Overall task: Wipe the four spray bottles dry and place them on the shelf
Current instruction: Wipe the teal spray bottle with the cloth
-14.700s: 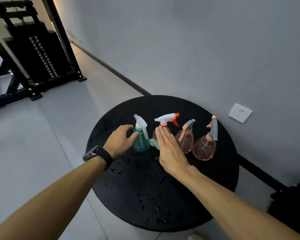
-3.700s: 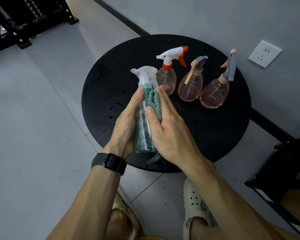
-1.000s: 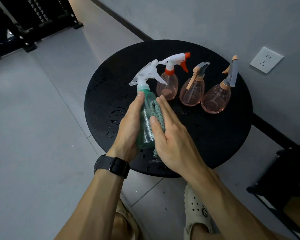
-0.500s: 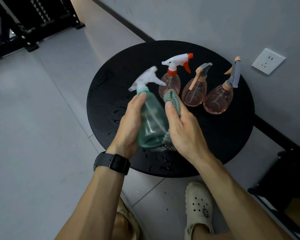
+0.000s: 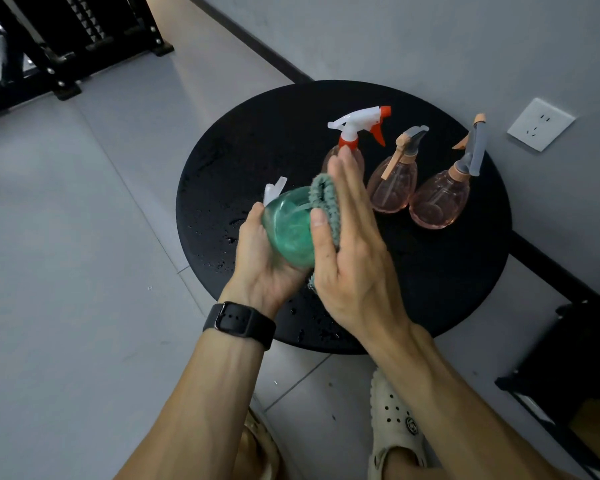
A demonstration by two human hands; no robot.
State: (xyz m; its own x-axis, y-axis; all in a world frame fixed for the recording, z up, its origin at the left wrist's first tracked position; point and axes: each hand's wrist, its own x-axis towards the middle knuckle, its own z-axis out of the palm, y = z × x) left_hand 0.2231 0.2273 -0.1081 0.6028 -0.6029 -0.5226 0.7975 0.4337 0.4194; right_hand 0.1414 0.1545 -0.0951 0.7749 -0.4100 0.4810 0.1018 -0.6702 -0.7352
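My left hand (image 5: 260,261) grips a green spray bottle (image 5: 288,230) tipped on its side above the round black table (image 5: 447,289), its round bottom turned toward me and its white trigger head (image 5: 274,190) pointing away. My right hand (image 5: 350,247) presses a grey-green cloth (image 5: 326,202) against the bottle's right side, thumb on the cloth, fingers straight. Three pink bottles stand on the table behind: one with a white and red trigger (image 5: 357,129), partly hidden by my fingers, one in the middle (image 5: 394,183), and one at the right (image 5: 439,199).
Water drops lie on the table's near left part. A grey wall with a white socket (image 5: 539,124) runs close behind the table. A dark shelf unit (image 5: 582,358) stands at the lower right. A black metal rack (image 5: 66,39) stands at the top left. My shoe (image 5: 394,424) is on the tiled floor.
The green bottle has been tipped from upright-leaning onto its side, bottom toward me. My right hand with the cloth has slid up along the bottle's right side.
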